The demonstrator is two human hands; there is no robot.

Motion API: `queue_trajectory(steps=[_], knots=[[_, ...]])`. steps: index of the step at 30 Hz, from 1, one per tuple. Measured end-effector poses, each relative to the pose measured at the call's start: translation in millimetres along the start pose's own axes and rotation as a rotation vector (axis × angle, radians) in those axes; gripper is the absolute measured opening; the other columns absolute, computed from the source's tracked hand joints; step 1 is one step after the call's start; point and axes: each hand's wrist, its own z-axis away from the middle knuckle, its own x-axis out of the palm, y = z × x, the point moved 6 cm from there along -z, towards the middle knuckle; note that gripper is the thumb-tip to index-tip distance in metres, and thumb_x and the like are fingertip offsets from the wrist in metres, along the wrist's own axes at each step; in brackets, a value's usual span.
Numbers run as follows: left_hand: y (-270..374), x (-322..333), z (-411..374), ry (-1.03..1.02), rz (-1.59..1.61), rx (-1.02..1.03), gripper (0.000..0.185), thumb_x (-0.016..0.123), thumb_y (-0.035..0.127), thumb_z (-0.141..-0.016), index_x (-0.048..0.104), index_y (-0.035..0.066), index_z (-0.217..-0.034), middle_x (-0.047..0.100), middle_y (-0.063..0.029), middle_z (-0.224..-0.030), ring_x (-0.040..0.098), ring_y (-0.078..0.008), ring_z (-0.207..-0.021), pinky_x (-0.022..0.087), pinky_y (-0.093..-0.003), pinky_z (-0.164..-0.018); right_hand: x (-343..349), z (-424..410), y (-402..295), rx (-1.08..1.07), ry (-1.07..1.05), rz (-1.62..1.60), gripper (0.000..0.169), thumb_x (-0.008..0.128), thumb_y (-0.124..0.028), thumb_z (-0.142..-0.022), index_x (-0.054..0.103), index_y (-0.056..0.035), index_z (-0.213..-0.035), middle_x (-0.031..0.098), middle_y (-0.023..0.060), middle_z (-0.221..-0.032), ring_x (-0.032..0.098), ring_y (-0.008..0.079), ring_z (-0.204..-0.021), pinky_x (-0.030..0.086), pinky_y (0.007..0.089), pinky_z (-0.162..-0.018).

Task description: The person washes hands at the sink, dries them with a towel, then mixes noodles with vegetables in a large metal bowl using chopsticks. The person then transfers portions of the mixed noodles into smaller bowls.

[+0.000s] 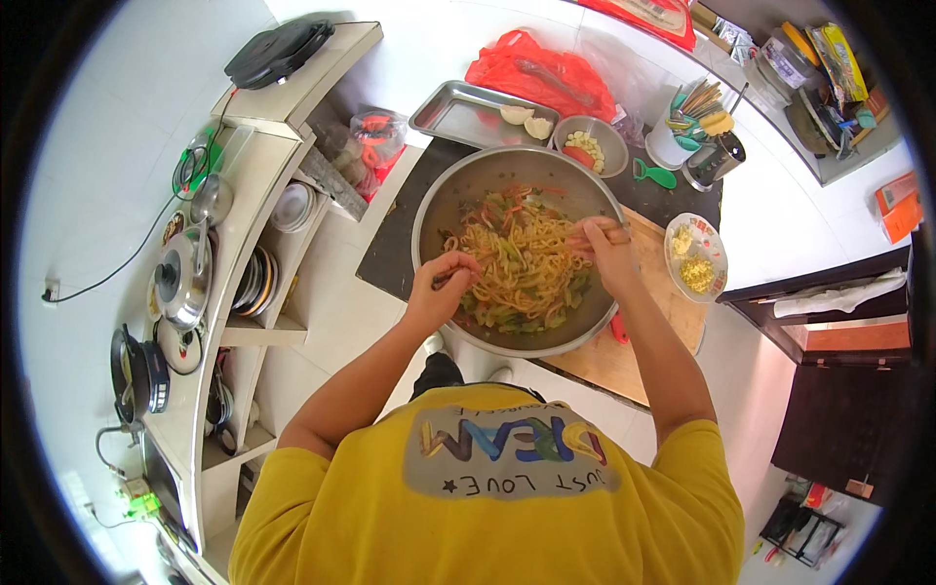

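Note:
A wide stainless-steel bowl [439,183] holds a heap of noodles [515,248] mixed with shredded green and reddish vegetables. My left hand [444,287] is at the bowl's left side, closed around a slim dark utensil [442,278] whose far end is hidden among the food. Over the right side of the bowl, my right hand [605,252] grips wooden chopsticks [616,234], blurred by motion. Their tips cannot be told apart from the noodles.
Under the bowl's right side lies a wooden cutting board [658,322]. A patterned plate [676,227] holds minced yellowish food. Behind stand a metal tray [457,110], a small bowl [616,139] of garlic cloves, a green peeler [656,174] and a utensil holder [664,146]. Shelves [248,219] line the left.

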Motion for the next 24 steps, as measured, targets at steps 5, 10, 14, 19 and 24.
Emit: queue_trajectory(steps=[5, 10, 14, 19, 24], knots=[[28.3, -3.5, 37.7, -0.087, 0.012, -0.124, 0.012, 0.042, 0.002, -0.077, 0.054, -0.001, -0.080, 0.054, -0.0030, -0.071, 0.051, -0.0081, -0.067, 0.041, -0.0205, -0.062, 3.3, 43.2, -3.1, 0.016, -0.107, 0.091, 0.020, 0.048, -0.015, -0.083, 0.054, 0.0034, -0.087, 0.058, 0.0088, -0.084, 0.059, 0.0170, -0.075, 0.049, 0.0255, -0.065], [31.6, -14.3, 58.8, -0.161, -0.156, -0.283, 0.012, 0.043, 0.003, -0.076, 0.054, -0.001, -0.077, 0.055, -0.0031, -0.072, 0.053, -0.0098, -0.068, 0.043, -0.0220, -0.063, 47.2, 67.7, 17.4, -0.074, -0.440, 0.220, 0.014, 0.049, -0.010, -0.082, 0.056, -0.0010, -0.091, 0.058, 0.0097, -0.088, 0.058, 0.0171, -0.078, 0.047, 0.0269, -0.067], [29.6, -21.2, 53.3, -0.132, -0.403, -0.186, 0.012, 0.044, 0.004, -0.075, 0.055, 0.000, -0.077, 0.055, -0.0031, -0.069, 0.054, -0.0100, -0.068, 0.042, -0.0220, -0.062, 84.4, 69.2, 11.0, -0.513, -0.711, 0.605, 0.016, 0.051, -0.010, -0.079, 0.055, -0.0022, -0.093, 0.058, 0.0102, -0.090, 0.057, 0.0223, -0.081, 0.046, 0.0299, -0.070], [23.2, -19.7, 33.7, -0.075, -0.526, -0.100, 0.012, 0.045, 0.005, -0.073, 0.055, 0.001, -0.077, 0.056, -0.0058, -0.067, 0.054, -0.0125, -0.064, 0.042, -0.0237, -0.060, 85.7, 15.1, 19.0, -0.820, -0.645, 0.883, 0.021, 0.049, -0.015, -0.079, 0.054, -0.0044, -0.096, 0.057, 0.0122, -0.092, 0.053, 0.0282, -0.087, 0.042, 0.0328, -0.077], [24.9, -29.3, 26.0, 0.013, -0.493, -0.011, 0.011, 0.048, 0.006, -0.070, 0.056, 0.001, -0.075, 0.056, -0.0084, -0.062, 0.054, -0.0162, -0.056, 0.042, -0.0256, -0.055, 23.9, -29.7, -1.0, -0.373, -0.094, 0.533, 0.022, 0.047, -0.018, -0.082, 0.054, -0.0019, -0.096, 0.059, 0.0087, -0.089, 0.057, 0.0184, -0.080, 0.044, 0.0276, -0.071]])
